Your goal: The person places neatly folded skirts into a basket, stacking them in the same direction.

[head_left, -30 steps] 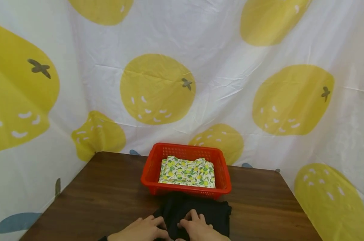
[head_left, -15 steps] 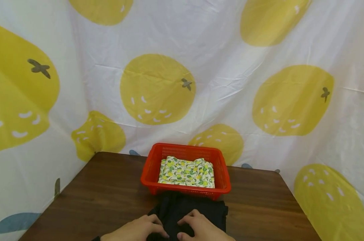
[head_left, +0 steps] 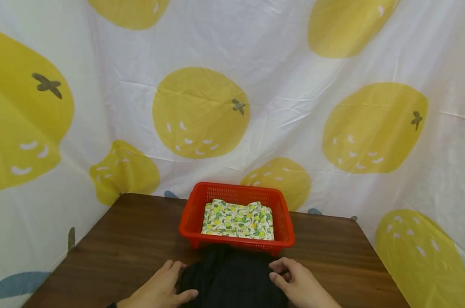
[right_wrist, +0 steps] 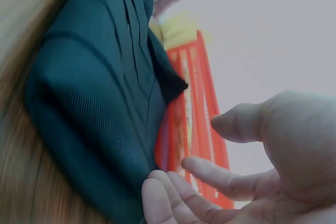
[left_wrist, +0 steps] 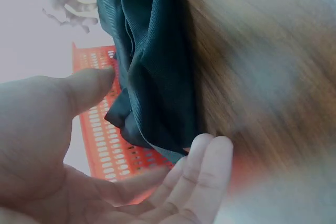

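A folded black garment or cloth point(head_left: 232, 278) lies on the table in front of the basket, its layers stacked and rounded at the sides. On its left side is my left hand point(head_left: 161, 286), thumb spread away from the fingers. In the left wrist view its fingertips point(left_wrist: 212, 156) are right at the lower edge of the cloth point(left_wrist: 163, 61). My right hand point(head_left: 299, 282) is at the opposite side, fingers loosely bent. The right wrist view shows its fingertips point(right_wrist: 157, 198) against the edge of the cloth point(right_wrist: 100, 93), thumb apart from it.
Just behind the black cloth stands a red plastic basket point(head_left: 188, 222) with perforated sides. Inside it lies a folded white cloth point(head_left: 238, 220) with a lemon print. The brown wooden table point(head_left: 140, 235) is enclosed by a white curtain point(head_left: 286, 102) printed with large lemons.
Both hands have moved apart, from close together over the middle of the black cloth to its left and right sides. The cloth now looks wider and rounder. The basket has stayed put.
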A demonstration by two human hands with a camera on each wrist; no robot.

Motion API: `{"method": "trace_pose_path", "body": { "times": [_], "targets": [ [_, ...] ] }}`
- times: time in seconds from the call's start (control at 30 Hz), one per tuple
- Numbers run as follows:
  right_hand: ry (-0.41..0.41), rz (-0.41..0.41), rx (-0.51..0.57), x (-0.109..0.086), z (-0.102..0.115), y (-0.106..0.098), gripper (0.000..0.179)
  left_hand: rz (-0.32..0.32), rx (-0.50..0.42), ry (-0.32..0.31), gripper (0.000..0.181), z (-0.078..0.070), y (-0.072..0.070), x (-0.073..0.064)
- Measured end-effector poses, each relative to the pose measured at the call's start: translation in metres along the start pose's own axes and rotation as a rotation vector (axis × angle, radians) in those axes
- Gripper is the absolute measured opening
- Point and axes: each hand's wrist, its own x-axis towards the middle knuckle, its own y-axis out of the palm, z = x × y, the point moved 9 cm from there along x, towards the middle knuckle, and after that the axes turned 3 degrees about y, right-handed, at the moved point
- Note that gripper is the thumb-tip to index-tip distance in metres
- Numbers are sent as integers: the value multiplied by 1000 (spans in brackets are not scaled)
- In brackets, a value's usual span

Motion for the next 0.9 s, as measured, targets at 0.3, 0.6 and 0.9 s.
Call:
{"method": "trace_pose_path", "body": {
  "times": [0.3,0.6,0.9],
  "targets": [
    [309,-67,152,-14,-61,-20,55,40,-25,-65,45,12,5,-3],
    [245,227,372,-10,-74,0,69,55,-56,-107,35,2,15,1],
    [344,176,370,-6,-68,13,69,92,-69,-125,56,-9,30,16]
  ]
}}
